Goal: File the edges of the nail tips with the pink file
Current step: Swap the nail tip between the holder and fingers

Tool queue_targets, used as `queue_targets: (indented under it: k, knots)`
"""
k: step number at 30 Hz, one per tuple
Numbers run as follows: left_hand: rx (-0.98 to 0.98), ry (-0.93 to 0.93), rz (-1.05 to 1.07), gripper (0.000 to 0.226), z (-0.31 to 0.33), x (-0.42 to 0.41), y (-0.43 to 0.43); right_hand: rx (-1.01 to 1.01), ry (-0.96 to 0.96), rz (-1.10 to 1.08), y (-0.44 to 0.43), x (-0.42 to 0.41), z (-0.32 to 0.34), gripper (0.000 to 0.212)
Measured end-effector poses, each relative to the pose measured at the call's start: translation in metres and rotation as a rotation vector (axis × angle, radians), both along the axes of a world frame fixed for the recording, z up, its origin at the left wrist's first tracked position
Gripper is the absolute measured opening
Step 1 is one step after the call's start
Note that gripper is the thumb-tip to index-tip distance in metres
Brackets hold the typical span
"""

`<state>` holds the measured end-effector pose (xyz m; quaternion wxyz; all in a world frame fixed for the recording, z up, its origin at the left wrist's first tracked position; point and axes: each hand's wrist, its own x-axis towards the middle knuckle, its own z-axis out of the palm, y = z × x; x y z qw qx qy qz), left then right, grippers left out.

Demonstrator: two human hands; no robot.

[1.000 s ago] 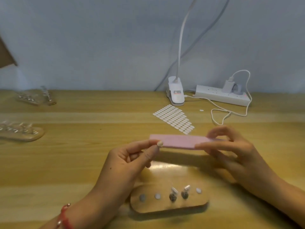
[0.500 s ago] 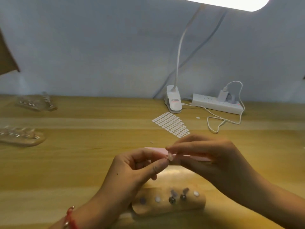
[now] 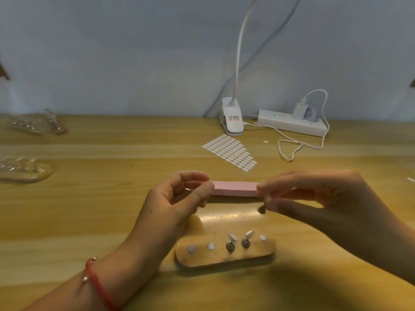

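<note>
We hold the file (image 3: 235, 189) level above the table (image 3: 89, 209), just beyond the stand (image 3: 224, 254) with its nail tips (image 3: 232, 237). Our left hand (image 3: 179, 198) pinches the left end, fingers curled, palm turned inward; our right hand (image 3: 325, 203) pinches the right end.

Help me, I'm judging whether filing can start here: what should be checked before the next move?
1. Grip on the pink file: ok; the left hand pinches one end, the right hand the other.
2. A nail tip held at the file's edge: cannot tell; a small dark piece sits under the right fingertips, too small to identify.
3. The wooden holder lying flat on the table: ok.
4. Two nail tips standing on the holder's pegs: ok, neither touched.
5. The white cable away from both hands: ok.
</note>
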<state>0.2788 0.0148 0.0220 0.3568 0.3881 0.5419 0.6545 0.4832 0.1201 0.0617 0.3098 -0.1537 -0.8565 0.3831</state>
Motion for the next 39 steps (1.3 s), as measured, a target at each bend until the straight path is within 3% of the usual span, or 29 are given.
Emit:
queue_targets:
  k: [5, 10, 13, 21, 35, 39]
  knots:
    - [-0.018, 0.047, -0.006, 0.030, -0.004, -0.001, 0.001, -0.093, -0.075, 0.039, -0.004, 0.010, -0.022, 0.024]
    - [-0.020, 0.069, 0.007, 0.027, -0.005, -0.001, 0.002, -0.017, -0.125, 0.035, -0.005, 0.010, -0.030, 0.024]
    - [-0.024, 0.067, 0.013, 0.026, -0.004, -0.001, 0.003, 0.069, -0.159, 0.036, -0.003, 0.012, -0.029, 0.036]
    - [-0.037, 0.080, 0.016, 0.013, 0.000, 0.002, 0.001, 0.155, -0.146, 0.049, -0.007, -0.003, -0.032, 0.043]
    - [-0.047, 0.077, 0.011, 0.022, 0.001, 0.004, 0.001, 0.128, -0.070, 0.081, -0.005, -0.006, -0.037, 0.034]
    - [-0.034, 0.074, 0.004, 0.020, 0.002, 0.005, 0.002, 0.293, -0.078, 0.040, -0.008, -0.009, -0.037, 0.037]
